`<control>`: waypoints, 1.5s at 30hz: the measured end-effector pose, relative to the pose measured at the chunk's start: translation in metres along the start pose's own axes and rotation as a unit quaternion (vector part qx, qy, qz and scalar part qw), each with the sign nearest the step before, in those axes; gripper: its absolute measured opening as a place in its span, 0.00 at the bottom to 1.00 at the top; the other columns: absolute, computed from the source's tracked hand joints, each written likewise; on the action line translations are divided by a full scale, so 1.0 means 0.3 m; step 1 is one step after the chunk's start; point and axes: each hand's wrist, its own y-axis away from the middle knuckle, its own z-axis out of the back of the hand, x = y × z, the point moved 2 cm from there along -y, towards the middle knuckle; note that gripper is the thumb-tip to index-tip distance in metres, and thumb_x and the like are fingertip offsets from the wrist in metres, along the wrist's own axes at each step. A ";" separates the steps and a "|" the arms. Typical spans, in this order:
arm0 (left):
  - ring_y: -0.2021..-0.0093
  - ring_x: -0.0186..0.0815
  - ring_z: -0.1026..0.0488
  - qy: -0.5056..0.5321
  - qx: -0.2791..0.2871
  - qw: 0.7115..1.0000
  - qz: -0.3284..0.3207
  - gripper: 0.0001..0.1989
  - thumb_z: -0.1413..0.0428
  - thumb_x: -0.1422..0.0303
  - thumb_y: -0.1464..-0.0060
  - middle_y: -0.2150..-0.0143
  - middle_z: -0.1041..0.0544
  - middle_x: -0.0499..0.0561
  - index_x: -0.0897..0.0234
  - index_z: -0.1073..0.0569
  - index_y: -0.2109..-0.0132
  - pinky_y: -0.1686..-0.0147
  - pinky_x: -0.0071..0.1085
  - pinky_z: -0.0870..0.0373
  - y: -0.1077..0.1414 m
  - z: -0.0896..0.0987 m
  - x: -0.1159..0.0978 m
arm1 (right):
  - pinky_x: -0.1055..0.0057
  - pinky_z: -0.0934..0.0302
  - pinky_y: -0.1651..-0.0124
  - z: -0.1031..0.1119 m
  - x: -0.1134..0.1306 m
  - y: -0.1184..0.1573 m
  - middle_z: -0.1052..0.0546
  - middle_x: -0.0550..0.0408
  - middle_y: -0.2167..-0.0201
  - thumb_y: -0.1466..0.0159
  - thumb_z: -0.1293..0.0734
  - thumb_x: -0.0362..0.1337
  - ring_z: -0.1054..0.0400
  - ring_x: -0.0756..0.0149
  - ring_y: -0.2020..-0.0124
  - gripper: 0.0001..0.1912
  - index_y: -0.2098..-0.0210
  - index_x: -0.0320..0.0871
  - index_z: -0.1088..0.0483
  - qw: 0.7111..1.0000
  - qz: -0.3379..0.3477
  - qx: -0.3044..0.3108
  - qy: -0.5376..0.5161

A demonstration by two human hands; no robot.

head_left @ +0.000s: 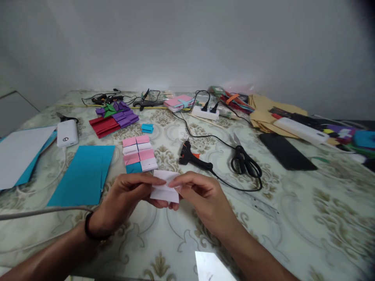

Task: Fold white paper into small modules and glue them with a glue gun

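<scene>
Between my two hands is a small white paper [165, 192] with a crease across its middle, raised above the patterned tablecloth. My left hand [129, 197] pinches its left side, thumb on top and fingers beneath. On the right side, my right hand [202, 197] grips the same paper with thumb and index finger near the crease. Just behind the hands lie folded pink and white paper pieces [139, 153], with a blue one at their front left corner. A small blue folded piece [147, 128] rests farther back.
A black glue gun [193, 157] and black-handled scissors [244, 159] lie right of centre, with a cable around them. Blue sheets [83, 173] and a white power bank [67, 133] are at left. A dark phone [285, 151] and a clear ruler [262, 206] lie at right.
</scene>
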 end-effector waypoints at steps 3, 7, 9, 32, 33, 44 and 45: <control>0.70 0.36 0.13 0.024 0.009 1.000 0.010 0.06 0.29 0.61 0.41 0.65 0.11 0.50 0.58 0.11 0.61 0.65 0.25 0.13 0.001 -0.013 -0.009 | 0.77 0.31 0.68 -0.003 0.013 0.004 0.18 0.61 0.76 0.32 0.32 0.32 0.23 0.72 0.75 0.12 0.63 0.50 0.15 1.000 0.016 0.001 0.024; 0.71 0.34 0.15 0.028 -0.007 0.999 0.025 0.08 0.29 0.62 0.42 0.70 0.13 0.48 0.62 0.13 0.62 0.66 0.26 0.14 0.001 -0.011 -0.017 | 0.75 0.33 0.69 -0.006 0.030 0.011 0.19 0.58 0.76 0.32 0.32 0.34 0.25 0.70 0.74 0.10 0.63 0.47 0.17 0.995 0.040 -0.007 0.096; 0.71 0.34 0.15 0.011 -0.015 0.999 0.026 0.09 0.29 0.62 0.42 0.70 0.14 0.48 0.63 0.14 0.62 0.66 0.25 0.14 0.000 -0.006 -0.016 | 0.75 0.34 0.71 -0.008 0.033 0.011 0.19 0.57 0.75 0.33 0.30 0.35 0.27 0.70 0.74 0.08 0.65 0.45 0.17 0.991 0.038 -0.022 0.127; 0.73 0.29 0.25 -0.263 -0.069 0.962 -0.040 0.05 0.33 0.67 0.43 0.73 0.19 0.47 0.64 0.20 0.64 0.74 0.21 0.31 -0.004 0.013 -0.007 | 0.73 0.38 0.68 -0.019 -0.005 -0.004 0.26 0.60 0.74 0.33 0.28 0.40 0.34 0.69 0.73 0.06 0.60 0.45 0.20 0.961 -0.007 -0.046 0.272; 0.74 0.29 0.27 -0.282 -0.070 0.956 -0.042 0.06 0.34 0.66 0.42 0.74 0.20 0.47 0.64 0.20 0.64 0.75 0.22 0.33 -0.002 0.013 -0.007 | 0.73 0.39 0.69 -0.019 -0.007 -0.004 0.25 0.60 0.74 0.33 0.28 0.40 0.34 0.69 0.73 0.06 0.62 0.45 0.20 0.961 -0.015 -0.048 0.272; 0.70 0.34 0.23 -0.246 -0.055 0.968 -0.011 0.09 0.29 0.63 0.46 0.70 0.15 0.52 0.63 0.16 0.68 0.71 0.24 0.29 -0.005 0.013 -0.021 | 0.70 0.36 0.68 -0.017 0.012 -0.003 0.19 0.55 0.68 0.31 0.28 0.40 0.28 0.65 0.69 0.07 0.64 0.46 0.21 0.967 -0.007 -0.018 0.253; 0.71 0.34 0.23 -0.244 -0.052 0.968 -0.013 0.09 0.29 0.63 0.46 0.70 0.15 0.52 0.63 0.16 0.69 0.71 0.24 0.29 -0.003 0.012 -0.024 | 0.70 0.35 0.68 -0.020 0.014 -0.003 0.19 0.55 0.67 0.31 0.28 0.40 0.28 0.65 0.69 0.07 0.64 0.46 0.20 0.968 -0.004 -0.013 0.249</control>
